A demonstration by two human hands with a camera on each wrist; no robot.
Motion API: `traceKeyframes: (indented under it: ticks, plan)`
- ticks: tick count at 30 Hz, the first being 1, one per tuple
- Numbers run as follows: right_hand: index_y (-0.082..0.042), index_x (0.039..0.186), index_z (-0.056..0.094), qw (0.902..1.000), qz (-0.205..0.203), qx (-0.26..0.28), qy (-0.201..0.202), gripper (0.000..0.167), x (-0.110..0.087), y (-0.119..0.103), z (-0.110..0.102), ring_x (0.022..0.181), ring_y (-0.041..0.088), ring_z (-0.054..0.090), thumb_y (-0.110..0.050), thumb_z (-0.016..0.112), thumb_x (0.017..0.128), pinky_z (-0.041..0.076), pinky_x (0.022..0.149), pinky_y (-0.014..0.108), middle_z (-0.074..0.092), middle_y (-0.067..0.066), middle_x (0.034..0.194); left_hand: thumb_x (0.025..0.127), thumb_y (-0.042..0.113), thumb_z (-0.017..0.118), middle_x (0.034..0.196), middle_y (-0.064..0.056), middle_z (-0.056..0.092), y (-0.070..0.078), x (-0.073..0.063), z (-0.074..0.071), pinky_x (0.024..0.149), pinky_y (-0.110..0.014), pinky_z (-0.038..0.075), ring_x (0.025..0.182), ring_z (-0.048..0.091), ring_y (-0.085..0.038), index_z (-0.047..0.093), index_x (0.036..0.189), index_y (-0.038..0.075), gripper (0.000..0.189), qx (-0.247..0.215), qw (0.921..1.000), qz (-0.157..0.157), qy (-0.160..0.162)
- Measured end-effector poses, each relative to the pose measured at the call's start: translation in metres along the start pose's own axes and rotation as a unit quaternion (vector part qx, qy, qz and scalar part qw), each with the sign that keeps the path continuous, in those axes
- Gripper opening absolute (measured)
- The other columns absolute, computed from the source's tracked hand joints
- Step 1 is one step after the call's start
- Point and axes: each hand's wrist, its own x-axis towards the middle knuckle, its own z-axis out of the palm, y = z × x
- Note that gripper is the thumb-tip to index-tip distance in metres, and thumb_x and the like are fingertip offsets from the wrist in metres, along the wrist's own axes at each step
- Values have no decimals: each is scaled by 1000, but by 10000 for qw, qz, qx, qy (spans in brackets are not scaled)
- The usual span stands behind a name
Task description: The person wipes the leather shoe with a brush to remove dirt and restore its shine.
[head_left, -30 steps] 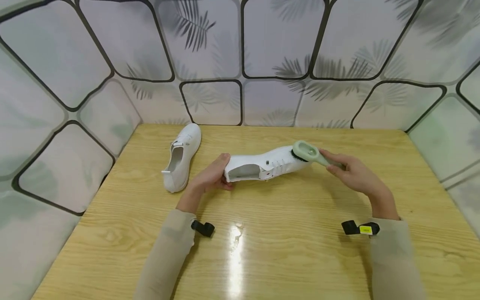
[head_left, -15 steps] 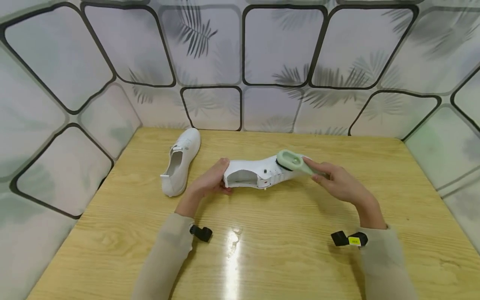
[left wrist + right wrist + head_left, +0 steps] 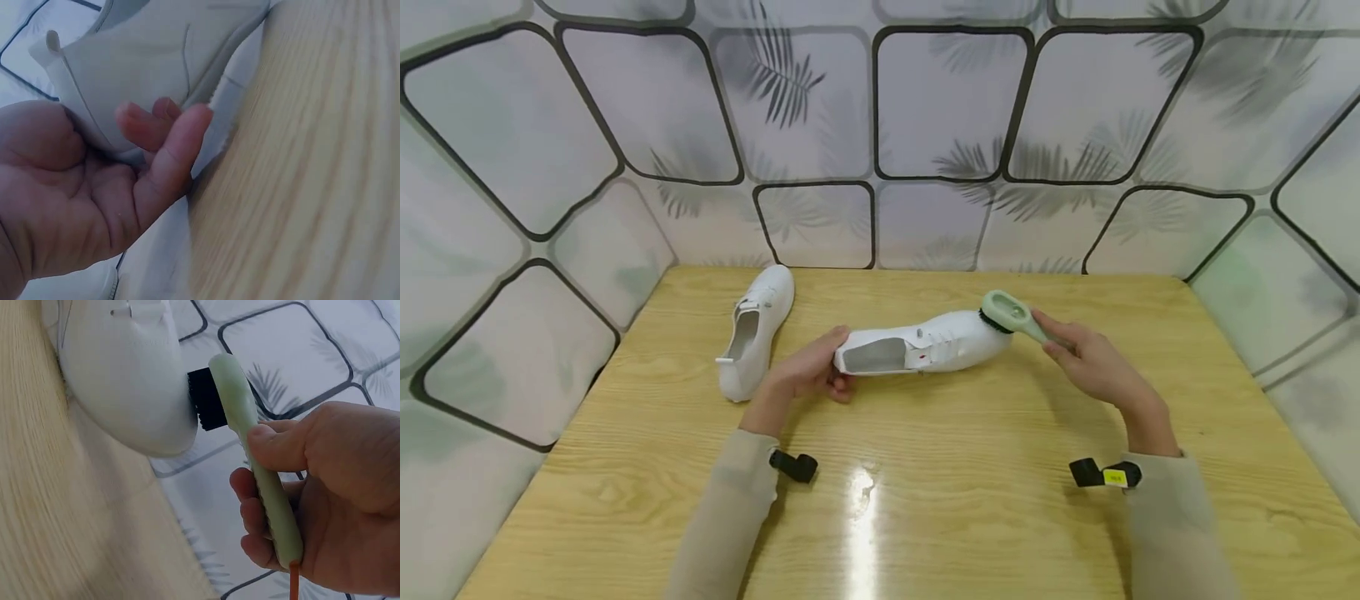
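Note:
My left hand (image 3: 811, 368) grips a white lace-up shoe (image 3: 958, 340) by its heel, thumb on top and fingers curled beneath. The shoe points right, its opening and laces tilted toward me. In the left wrist view the fingers (image 3: 178, 140) curl under the heel. My right hand (image 3: 1093, 362) holds a pale green shoe brush (image 3: 1011, 312) by its handle. The brush's black bristles (image 3: 206, 399) touch the shoe's toe in the right wrist view. An orange cord (image 3: 294, 581) hangs from the handle's end.
A second white shoe (image 3: 760, 333) lies at the left rear of the wooden table (image 3: 970, 492), toe pointing away. Behind the table stands a patterned wall covering (image 3: 955, 100). Each sleeve carries a black wrist strap.
The brush slid left from the toe toward the laces, then moved back right to the toe. The held shoe has turned slightly and shifted a little left. The second shoe stays put.

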Motion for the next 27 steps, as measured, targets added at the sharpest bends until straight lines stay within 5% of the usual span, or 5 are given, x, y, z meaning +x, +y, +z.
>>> traceKeyframes:
  ticks: [5, 12, 18, 21, 27]
  plan:
    - [-8, 158, 19, 9996, 92, 279, 41, 54, 8, -3, 10, 126, 42, 48, -22, 36, 110, 43, 95, 55, 36, 28, 152, 108, 49, 21, 67, -8, 52, -1, -7, -6, 56, -37, 58, 48, 45, -12, 55, 100, 3, 58, 228, 9983, -538, 4]
    - [-7, 159, 14, 9843, 810, 1503, 453, 54, 12, -6, 17, 68, 17, 42, -28, 25, 111, 38, 55, 28, 50, 20, 107, 108, 46, 19, 60, -6, 57, 1, -4, -2, 52, -33, 57, 44, 49, -9, 55, 89, 3, 58, 200, 9970, -751, 27]
    - [5, 135, 37, 8914, 1697, 4057, 1094, 49, 22, -3, 36, 56, 3, 44, -35, 25, 110, 38, 44, 16, 57, 4, 87, 106, 40, 21, 63, -10, 59, 5, -5, -1, 52, -35, 57, 45, 55, -12, 55, 95, 1, 53, 130, 9972, -623, 384]
    - [6, 122, 43, 8511, 2189, 4570, 1373, 43, 26, 3, 43, 47, 3, 45, -31, 28, 109, 36, 39, 17, 61, -1, 73, 105, 39, 22, 64, -10, 58, 6, -4, 0, 53, -36, 57, 46, 57, -14, 54, 97, 0, 52, 212, 9962, -569, 617]
    - [6, 123, 44, 8411, 2987, 4271, 1449, 50, 26, 16, 50, 43, 3, 47, -40, 40, 106, 38, 39, 18, 59, -6, 64, 106, 40, 17, 63, -10, 57, 4, -2, 1, 53, -36, 57, 47, 57, -15, 53, 99, -1, 55, 267, 9946, -586, 816]
